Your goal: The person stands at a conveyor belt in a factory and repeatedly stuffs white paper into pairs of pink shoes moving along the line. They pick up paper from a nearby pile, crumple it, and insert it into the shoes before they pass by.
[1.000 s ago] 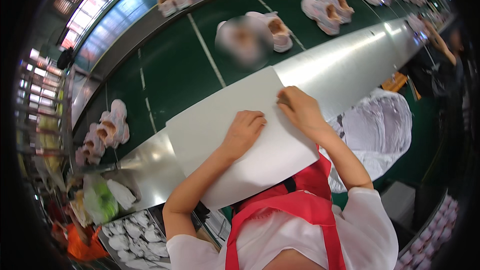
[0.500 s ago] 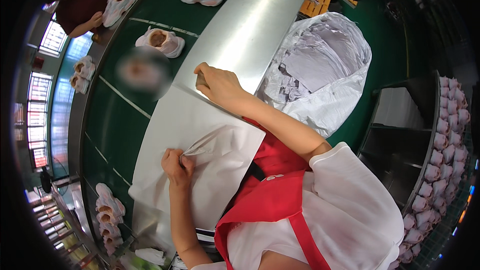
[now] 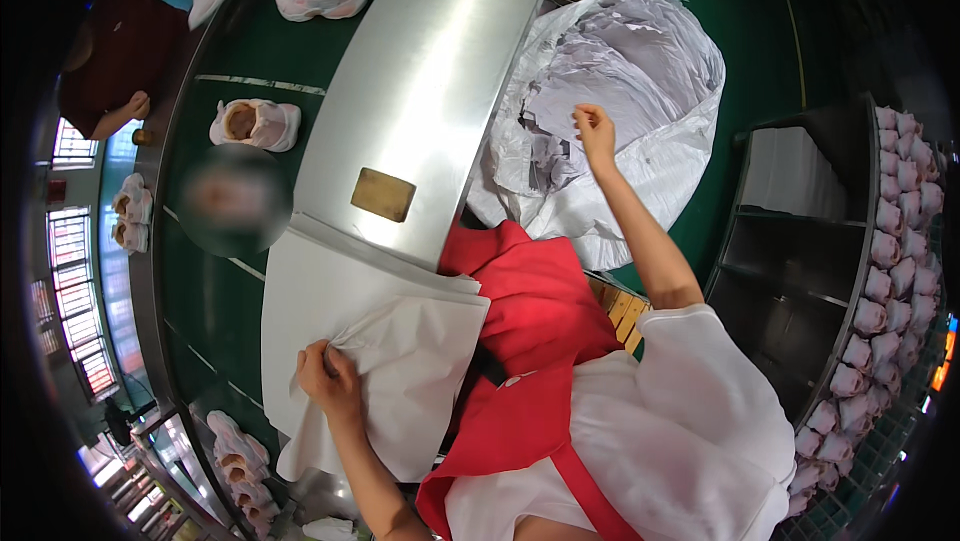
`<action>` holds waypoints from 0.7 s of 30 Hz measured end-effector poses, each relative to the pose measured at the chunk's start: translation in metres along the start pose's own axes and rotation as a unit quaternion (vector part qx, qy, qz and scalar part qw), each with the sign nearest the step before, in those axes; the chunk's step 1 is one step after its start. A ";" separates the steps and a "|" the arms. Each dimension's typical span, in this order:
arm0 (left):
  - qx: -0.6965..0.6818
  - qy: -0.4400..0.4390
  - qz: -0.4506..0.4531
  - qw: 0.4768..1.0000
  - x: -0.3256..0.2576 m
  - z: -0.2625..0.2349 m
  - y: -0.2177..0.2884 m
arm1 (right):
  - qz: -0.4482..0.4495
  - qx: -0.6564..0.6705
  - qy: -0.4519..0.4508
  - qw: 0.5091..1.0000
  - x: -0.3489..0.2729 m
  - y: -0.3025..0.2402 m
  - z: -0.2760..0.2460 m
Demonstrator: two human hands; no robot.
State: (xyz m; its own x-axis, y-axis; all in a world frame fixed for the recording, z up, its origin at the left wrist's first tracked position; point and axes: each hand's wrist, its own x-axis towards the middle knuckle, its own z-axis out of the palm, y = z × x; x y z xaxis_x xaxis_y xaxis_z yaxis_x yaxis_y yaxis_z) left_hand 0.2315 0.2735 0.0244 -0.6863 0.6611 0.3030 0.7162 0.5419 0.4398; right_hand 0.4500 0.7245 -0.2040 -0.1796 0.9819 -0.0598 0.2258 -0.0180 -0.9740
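Observation:
My left hand (image 3: pixel 330 381) is closed on the edge of a crumpled white sheet of paper (image 3: pixel 410 361). It lies over a stack of flat white sheets (image 3: pixel 325 276) on the metal bench. My right hand (image 3: pixel 597 136) is raised over a large silvery white sack (image 3: pixel 640 211) stuffed with crumpled paper (image 3: pixel 640 71). Its fingers are loosely bent, and nothing shows in them. A tan rectangular block (image 3: pixel 383 196) rests on the bare metal bench top (image 3: pixel 420 71), just beyond the stack.
Left of the bench, a green conveyor (image 3: pixel 225 286) carries pale shoes (image 3: pixel 255 126). Across it a person (image 3: pixel 125 51) handles a shoe. At right stands a dark shelf rack (image 3: pixel 790 266), with rows of wrapped shoes (image 3: pixel 870 316) beyond it. Wooden slats (image 3: pixel 625 313) show beneath the sack.
My right hand has let go of the tan block and moved right, over the sack. My left hand still grips the sheet, which is more crumpled. The view has shifted.

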 end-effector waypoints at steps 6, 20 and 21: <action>0.009 0.000 0.003 1.000 -0.004 0.002 -0.006 | -0.025 -0.272 0.103 0.956 0.079 0.101 -0.069; 0.056 -0.042 -0.026 0.997 -0.005 -0.004 -0.002 | -0.019 -0.436 0.079 0.896 0.104 0.075 -0.093; 0.059 -0.044 -0.027 0.997 -0.005 -0.004 -0.002 | -0.047 -0.440 0.084 0.893 0.101 0.076 -0.093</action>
State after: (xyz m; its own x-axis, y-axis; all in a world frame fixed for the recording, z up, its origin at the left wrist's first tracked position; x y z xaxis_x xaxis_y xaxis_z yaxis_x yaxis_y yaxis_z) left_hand 0.2332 0.2674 0.0255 -0.7137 0.6697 0.2052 0.6927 0.6314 0.3485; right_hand 0.5381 0.8400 -0.2638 -0.1071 0.9872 0.1184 0.8958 0.1475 -0.4193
